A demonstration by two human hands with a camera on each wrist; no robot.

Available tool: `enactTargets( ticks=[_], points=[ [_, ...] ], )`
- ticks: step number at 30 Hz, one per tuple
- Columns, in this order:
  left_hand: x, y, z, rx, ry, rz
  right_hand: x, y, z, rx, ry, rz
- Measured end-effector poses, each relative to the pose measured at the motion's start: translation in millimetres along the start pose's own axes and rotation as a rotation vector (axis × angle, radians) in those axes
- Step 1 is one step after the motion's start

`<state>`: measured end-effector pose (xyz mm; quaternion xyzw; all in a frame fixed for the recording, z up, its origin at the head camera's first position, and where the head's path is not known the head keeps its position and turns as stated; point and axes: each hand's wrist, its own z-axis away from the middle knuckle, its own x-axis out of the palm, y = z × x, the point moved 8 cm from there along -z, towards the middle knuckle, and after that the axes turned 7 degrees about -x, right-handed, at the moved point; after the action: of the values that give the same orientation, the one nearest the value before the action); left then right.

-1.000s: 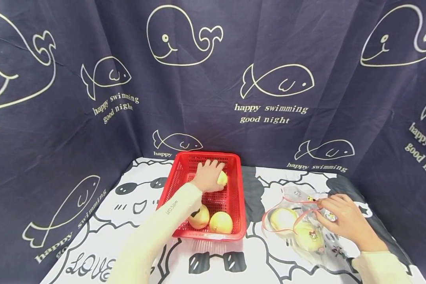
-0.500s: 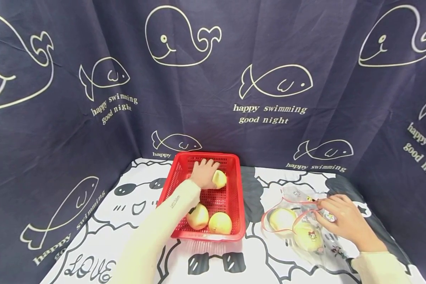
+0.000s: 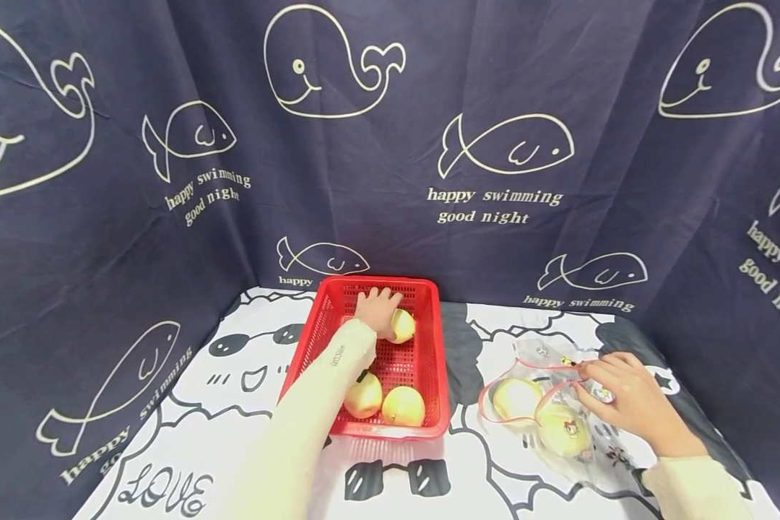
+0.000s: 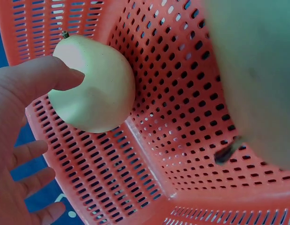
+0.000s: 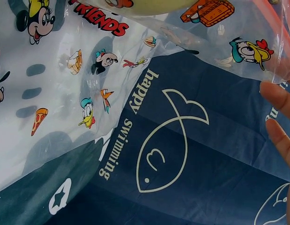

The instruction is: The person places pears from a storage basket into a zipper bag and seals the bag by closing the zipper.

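Loosely spread left hand [image 3: 375,314], thumb [image 4: 44,76] over pear [image 4: 101,91]; right hand [image 3: 627,399] pinches bag [image 5: 74,101].

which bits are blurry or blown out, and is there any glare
Left wrist: the nearer fruit at the right is soft, out of focus; the farther fruit is sharper, with a pale highlight. Head: the left sleeve is nearly washed out. Right wrist: dimmer overall, small glints on the clear bag.
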<state>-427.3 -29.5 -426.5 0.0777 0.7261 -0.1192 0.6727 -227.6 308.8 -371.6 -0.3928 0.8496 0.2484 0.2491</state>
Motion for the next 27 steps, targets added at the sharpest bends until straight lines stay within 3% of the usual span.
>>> enactTargets(
  ticks=[9, 27],
  points=[
    [6.6, 2.3, -5.3, -0.027, -0.017, -0.022, 1.7, -0.2, -0.1, 0.008, -0.017, 0.011],
    [19.8, 12.3, -10.3, -0.017, -0.155, -0.069, 1.3, -0.8, -1.8, 0.004, -0.031, 0.018]
  ],
)
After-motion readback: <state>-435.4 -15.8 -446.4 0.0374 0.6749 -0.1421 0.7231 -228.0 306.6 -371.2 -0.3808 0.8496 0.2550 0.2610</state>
